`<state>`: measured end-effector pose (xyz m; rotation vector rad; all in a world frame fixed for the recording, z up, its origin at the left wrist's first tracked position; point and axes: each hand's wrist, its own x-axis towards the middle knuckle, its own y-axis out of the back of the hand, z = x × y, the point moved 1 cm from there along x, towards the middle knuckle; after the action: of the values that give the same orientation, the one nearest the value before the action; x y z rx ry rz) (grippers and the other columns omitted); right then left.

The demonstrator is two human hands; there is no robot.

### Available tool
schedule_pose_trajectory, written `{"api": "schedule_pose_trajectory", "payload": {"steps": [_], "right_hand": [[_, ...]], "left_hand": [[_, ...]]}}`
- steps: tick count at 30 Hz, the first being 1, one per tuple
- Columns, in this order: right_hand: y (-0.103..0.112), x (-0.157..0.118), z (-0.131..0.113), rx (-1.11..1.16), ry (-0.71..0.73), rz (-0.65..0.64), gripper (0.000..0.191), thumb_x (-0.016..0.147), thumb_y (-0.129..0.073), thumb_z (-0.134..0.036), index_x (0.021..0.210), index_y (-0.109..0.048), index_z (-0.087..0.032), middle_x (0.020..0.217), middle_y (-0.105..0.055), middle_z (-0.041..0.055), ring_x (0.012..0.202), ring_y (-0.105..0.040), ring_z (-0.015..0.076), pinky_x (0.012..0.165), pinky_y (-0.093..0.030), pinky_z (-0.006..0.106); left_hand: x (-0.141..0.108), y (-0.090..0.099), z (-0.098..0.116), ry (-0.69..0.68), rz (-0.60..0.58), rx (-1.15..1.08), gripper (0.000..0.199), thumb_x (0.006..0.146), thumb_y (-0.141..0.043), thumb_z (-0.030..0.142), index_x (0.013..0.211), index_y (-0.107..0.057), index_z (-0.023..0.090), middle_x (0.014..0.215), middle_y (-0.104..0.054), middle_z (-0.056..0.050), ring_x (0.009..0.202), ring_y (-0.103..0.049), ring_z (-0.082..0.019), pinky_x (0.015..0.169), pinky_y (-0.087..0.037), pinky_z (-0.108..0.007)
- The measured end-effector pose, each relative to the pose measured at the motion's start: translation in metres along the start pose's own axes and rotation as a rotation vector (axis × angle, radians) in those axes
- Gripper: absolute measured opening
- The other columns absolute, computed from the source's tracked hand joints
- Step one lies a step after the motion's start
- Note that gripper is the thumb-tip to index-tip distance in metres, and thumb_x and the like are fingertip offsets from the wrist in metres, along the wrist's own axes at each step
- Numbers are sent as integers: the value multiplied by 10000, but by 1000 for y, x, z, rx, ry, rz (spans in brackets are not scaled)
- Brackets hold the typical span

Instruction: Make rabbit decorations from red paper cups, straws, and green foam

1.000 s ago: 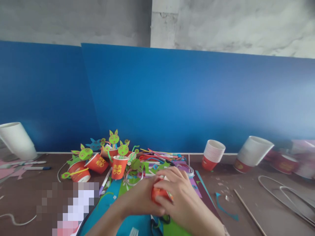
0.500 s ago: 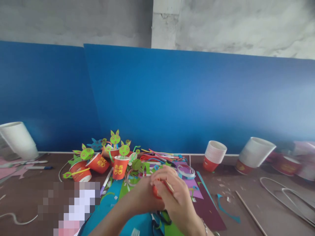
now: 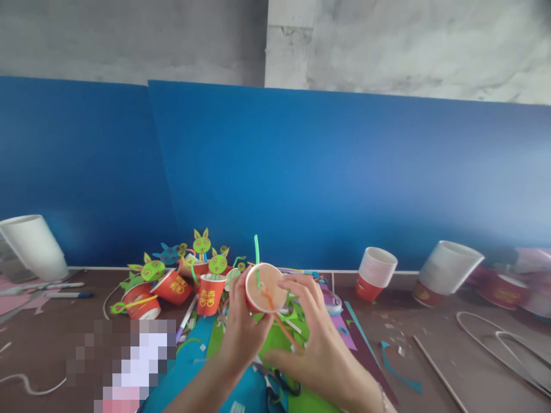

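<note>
My left hand (image 3: 242,324) is wrapped round a paper cup (image 3: 275,276), whose open mouth faces me. A green straw (image 3: 257,250) sticks up past the cup's far rim. An orange straw (image 3: 287,332) shows inside the cup and also slants out below its near rim. My right hand (image 3: 322,344) is at the cup's right side, its thumb and fingers spread apart. Its fingertips are close to the rim; whether they touch it, I cannot tell. Below my hands, dark-handled scissors (image 3: 287,383) lie on green and blue paper (image 3: 185,378).
Finished-looking red cups with green paper animal heads (image 3: 209,293) stand and lie at the left. Stacked paper cups (image 3: 377,267) and a wrapped cup stack (image 3: 447,269) stand right. A thin stick (image 3: 439,370) and a white cable (image 3: 501,350) lie on the brown table. A blue panel (image 3: 301,172) rises behind.
The cup has been raised and tipped so its mouth faces me; both straws now show. My right hand has moved off the cup's base and opened.
</note>
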<state>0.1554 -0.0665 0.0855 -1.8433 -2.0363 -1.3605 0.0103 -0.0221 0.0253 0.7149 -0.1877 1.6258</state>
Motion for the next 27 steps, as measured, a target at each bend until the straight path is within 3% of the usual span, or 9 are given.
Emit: {"api": "schedule_pose_trajectory", "payload": {"steps": [3, 6, 10, 13, 16, 19, 21, 24, 27], "right_hand": [[10, 1, 2, 65, -20, -32, 414, 801, -640, -351, 1196, -537, -275, 1282, -474, 85, 1207, -440, 286, 998, -412, 451], [10, 3, 7, -79, -97, 71, 190, 833, -595, -296, 1011, -659, -272, 1213, -523, 84, 1146, -472, 291, 957, -426, 477], [-2, 3, 13, -199, -194, 83, 151, 756, -671, -293, 895, -719, -259, 1386, -408, 74, 1232, -365, 353, 977, -383, 550], [-7, 4, 15, -201, -236, 61, 87, 761, -670, -301, 758, -727, -235, 1391, -428, 66, 1239, -357, 355, 980, -374, 554], [-6, 6, 14, -233, -244, 47, 165, 781, -651, -271, 629, -686, -219, 1352, -486, 58, 1220, -391, 336, 980, -380, 529], [-4, 6, 14, -228, -278, 29, 67, 759, -680, -280, 789, -699, -223, 1401, -439, 62, 1249, -380, 333, 990, -378, 525], [-2, 5, 15, -206, -282, -3, 130, 747, -689, -276, 869, -697, -233, 1431, -399, 59, 1267, -367, 331, 995, -376, 522], [-2, 5, 16, -196, -236, -53, 48, 770, -656, -230, 776, -702, -241, 1407, -427, 33, 1266, -371, 313, 1009, -362, 501], [-3, 6, 14, -174, -227, -22, 125, 795, -617, -201, 689, -679, -223, 1356, -479, 35, 1239, -399, 291, 1014, -362, 475]], "left_hand": [[2, 1, -3, -232, 191, 192, 570, 735, -653, 137, 1221, -366, 213, 1178, -458, -125, 1148, -454, -296, 971, -423, -503], [1, 0, -5, -381, 190, 254, 554, 756, -635, 122, 1236, -363, 174, 1146, -476, -142, 1103, -495, -274, 908, -484, -458], [-3, -3, -4, -495, 145, 334, 563, 795, -562, 105, 1296, -310, 153, 1154, -488, -160, 1153, -484, -281, 911, -492, -461], [-6, -3, -4, -515, 103, 373, 609, 793, -569, 139, 1327, -277, 144, 1188, -485, -175, 1170, -471, -296, 922, -487, -470], [-8, -3, -5, -527, 69, 391, 628, 781, -579, 130, 1330, -274, 140, 1182, -495, -172, 1145, -478, -294, 937, -474, -471], [-8, -1, -5, -522, 78, 388, 595, 783, -571, 123, 1310, -296, 151, 1160, -506, -161, 1104, -495, -286, 926, -473, -478], [-9, -2, -5, -514, 71, 380, 588, 784, -577, 135, 1302, -302, 158, 1152, -508, -157, 1101, -494, -290, 914, -475, -483], [-10, -4, -7, -518, 49, 361, 594, 787, -589, 148, 1305, -297, 155, 1156, -501, -161, 1126, -480, -295, 917, -470, -481], [-11, -6, -9, -503, 47, 342, 574, 796, -601, 170, 1295, -318, 148, 1161, -502, -164, 1144, -475, -291, 934, -459, -463]]}}
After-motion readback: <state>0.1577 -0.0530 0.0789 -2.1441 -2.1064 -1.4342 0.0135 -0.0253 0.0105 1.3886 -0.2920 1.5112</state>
